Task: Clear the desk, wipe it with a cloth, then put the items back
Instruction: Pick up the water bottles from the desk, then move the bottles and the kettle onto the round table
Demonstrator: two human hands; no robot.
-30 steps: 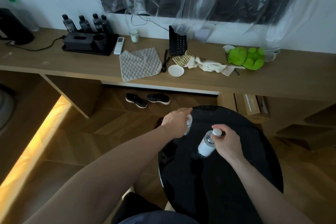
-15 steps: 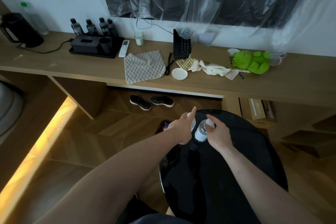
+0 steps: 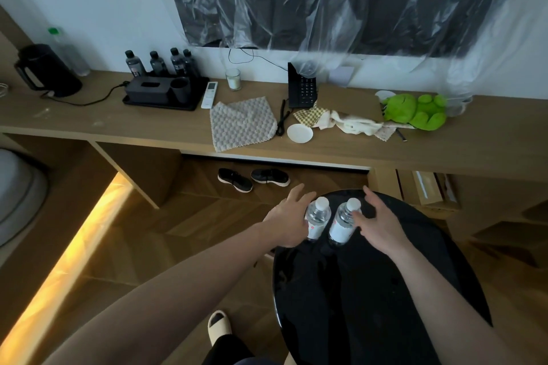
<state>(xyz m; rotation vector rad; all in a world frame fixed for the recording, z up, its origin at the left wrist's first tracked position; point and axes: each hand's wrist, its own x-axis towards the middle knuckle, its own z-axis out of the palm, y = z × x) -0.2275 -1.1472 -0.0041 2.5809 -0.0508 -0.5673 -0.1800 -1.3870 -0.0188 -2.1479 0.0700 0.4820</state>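
Two small clear water bottles with white caps stand upright side by side at the far edge of a round black table (image 3: 385, 305). My left hand (image 3: 289, 218) is beside the left bottle (image 3: 317, 218), fingers straight, its palm at the bottle's side. My right hand (image 3: 378, 222) is beside the right bottle (image 3: 344, 224), fingers spread and relaxed. Neither hand grips a bottle. Beyond them, a grey textured cloth (image 3: 241, 124) lies on the long wooden desk (image 3: 118, 124).
The desk also holds a black kettle (image 3: 47, 71), a black tray (image 3: 166, 95) with dark bottles, a remote (image 3: 209, 95), a candle glass (image 3: 233, 79), a black phone (image 3: 301, 89), a white dish (image 3: 300, 133), crumpled cloths (image 3: 341, 120) and a green plush (image 3: 415, 111). Black shoes (image 3: 252, 179) lie under it.
My right hand has brought its tilted bottle upright next to the left one. Both hands have let go and opened to either side of the bottles.
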